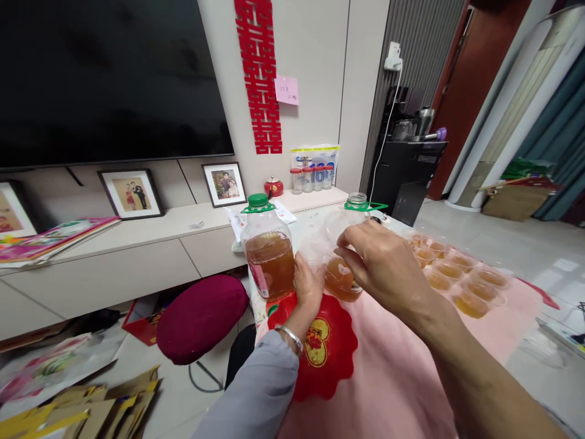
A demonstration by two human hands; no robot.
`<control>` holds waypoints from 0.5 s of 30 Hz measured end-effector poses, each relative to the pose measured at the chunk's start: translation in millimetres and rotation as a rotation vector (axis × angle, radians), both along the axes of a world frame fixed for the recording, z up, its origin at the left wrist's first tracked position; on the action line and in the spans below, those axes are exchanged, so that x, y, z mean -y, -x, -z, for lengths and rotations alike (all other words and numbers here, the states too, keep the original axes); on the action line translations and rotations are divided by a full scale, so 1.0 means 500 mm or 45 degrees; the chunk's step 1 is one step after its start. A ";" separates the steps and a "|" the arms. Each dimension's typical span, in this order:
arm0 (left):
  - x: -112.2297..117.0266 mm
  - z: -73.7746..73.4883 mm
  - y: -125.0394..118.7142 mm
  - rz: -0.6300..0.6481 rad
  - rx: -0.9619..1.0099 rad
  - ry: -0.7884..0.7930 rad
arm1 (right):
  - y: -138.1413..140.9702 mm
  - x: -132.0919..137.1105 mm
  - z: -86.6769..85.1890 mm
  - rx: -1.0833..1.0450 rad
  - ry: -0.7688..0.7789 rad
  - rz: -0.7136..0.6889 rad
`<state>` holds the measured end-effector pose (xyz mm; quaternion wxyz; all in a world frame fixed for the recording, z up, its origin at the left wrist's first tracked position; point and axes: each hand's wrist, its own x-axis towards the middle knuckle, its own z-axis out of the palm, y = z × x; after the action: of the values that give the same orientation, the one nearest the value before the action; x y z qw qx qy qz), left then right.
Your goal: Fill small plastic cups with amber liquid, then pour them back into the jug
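Note:
My left hand (309,283), with a silver bangle at its wrist, is wrapped round some clear plastic cups (314,244), stacked as far as I can see. Fingers of my right hand (372,250) pinch the rim of another clear plastic cup (336,224), just right of the stack. To the left stands a big clear jug of amber liquid (270,259) with a green cap. Behind my right hand is a second jug (340,277), its mouth uncapped and its middle partly hidden. Below both hands lies a red scalloped tray (336,372) with a gold design.
Several filled cups (473,302) stand together on the pink cloth (388,378) at right. Along the back, lidded glass jars (315,181) stand near a red pot (273,186). A maroon stool (203,317) is at left, with flattened cardboard (105,408) on the floor.

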<state>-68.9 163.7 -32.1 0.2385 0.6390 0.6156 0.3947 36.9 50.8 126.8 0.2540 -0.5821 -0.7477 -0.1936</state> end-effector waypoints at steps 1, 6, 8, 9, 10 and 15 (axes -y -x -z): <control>0.006 -0.002 0.003 0.011 -0.010 0.020 | -0.005 0.005 0.013 -0.022 -0.019 -0.035; 0.033 -0.018 0.018 0.055 -0.035 0.086 | -0.018 0.014 0.074 -0.107 -0.096 -0.135; 0.039 -0.025 0.027 0.067 -0.042 0.108 | -0.022 0.018 0.094 -0.136 -0.100 -0.149; 0.041 -0.029 0.031 0.072 -0.047 0.121 | -0.025 0.021 0.103 -0.150 -0.095 -0.151; 0.042 -0.033 0.036 0.078 -0.053 0.134 | -0.028 0.025 0.112 -0.163 -0.087 -0.151; 0.039 -0.038 0.059 0.117 -0.068 0.189 | -0.046 0.044 0.158 -0.216 -0.023 -0.134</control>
<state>-98.6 144.1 -13.0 0.2865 0.6575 0.6193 0.3195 59.7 28.9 47.6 0.3314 -0.5542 -0.7512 -0.1368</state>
